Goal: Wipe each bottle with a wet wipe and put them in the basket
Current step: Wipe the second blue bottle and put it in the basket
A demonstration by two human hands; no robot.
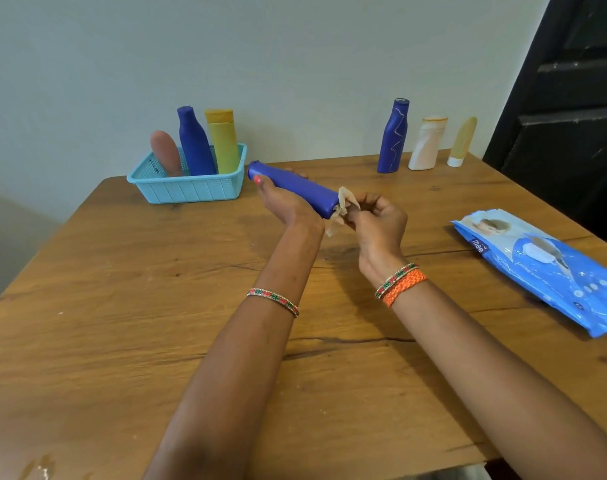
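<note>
- A wooden table, brown and marked with dark cracks, was seen filling the lower part of the view.
- A pale wall was seen behind it.
- A dark door was seen at the right.

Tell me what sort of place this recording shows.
Probably a room in a home: a worn wooden table pushed against a plain painted wall, with toiletry bottles and a pack of wet wipes on it, and a dark door to the right.
</note>
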